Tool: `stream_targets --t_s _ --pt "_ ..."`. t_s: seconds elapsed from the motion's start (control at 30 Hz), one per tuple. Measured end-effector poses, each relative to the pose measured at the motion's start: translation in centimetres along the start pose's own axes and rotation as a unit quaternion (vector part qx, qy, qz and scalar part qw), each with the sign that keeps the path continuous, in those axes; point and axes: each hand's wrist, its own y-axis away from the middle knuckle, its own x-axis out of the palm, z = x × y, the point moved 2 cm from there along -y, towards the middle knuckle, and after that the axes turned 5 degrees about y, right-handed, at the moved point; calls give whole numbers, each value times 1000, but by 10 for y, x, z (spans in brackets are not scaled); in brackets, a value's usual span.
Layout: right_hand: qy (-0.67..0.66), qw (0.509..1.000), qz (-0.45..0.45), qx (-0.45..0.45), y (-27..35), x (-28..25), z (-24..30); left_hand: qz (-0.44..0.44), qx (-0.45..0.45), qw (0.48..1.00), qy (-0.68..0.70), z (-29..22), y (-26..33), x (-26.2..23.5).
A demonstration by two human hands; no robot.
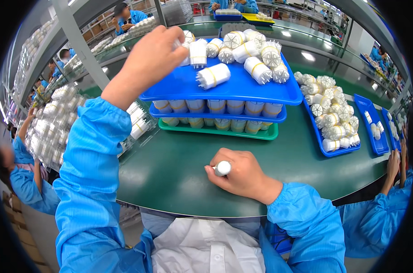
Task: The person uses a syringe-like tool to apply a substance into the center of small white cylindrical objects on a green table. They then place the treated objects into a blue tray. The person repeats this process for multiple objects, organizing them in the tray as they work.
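My left hand (152,58) reaches over the left end of the top blue tray (179,87). Its fingers close on a white bundle (184,58), mostly hidden behind them. Similar white bundles, tied with yellow bands and with prongs at their ends, lie loosely on that tray. One banded bundle (213,76) rests on its side near the front. Just above the green tabletop (183,177), my right hand (242,176) is closed around a slim white cylinder (222,168) whose round end faces up. The rest of that cylinder is hidden in the fist.
Below the top tray are a second blue tray (197,113) and a green tray (215,131) with more white pieces. Another blue tray (333,151) heaped with bundles stands right. Bagged white parts (52,123) pile up left, by a metal post (81,45). Co-workers sit at both sides.
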Motion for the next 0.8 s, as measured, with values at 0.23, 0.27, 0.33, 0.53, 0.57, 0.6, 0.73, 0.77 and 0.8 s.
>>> stream_targets --t_s 0.23,0.27,0.33,0.53,0.57,0.6,0.73,0.77,0.8 --pt "3 1000 -20 19 -2 -6 -5 62 53 995 62 -19 23 15" --pt "2 999 -24 26 -2 -6 -5 61 47 994 71 -20 25 13" --pt "-2 999 -5 38 0 -6 -5 51 25 993 102 -18 27 12" --pt "-11 996 -93 15 -14 -25 0 115 77 982 129 -15 28 11" --pt "-15 991 -132 -1 -21 -35 -1 106 83 981 137 -15 27 12" --pt "-8 986 -168 -17 -27 -46 -1 96 92 980 146 -14 28 13" --pt "-59 980 -178 63 -40 -90 1 119 96 968 200 -16 24 30" --pt "-22 983 -179 46 -42 -100 1 135 72 964 218 -14 27 32" --pt "16 986 -160 51 -44 -110 3 128 65 971 191 -1 32 39"
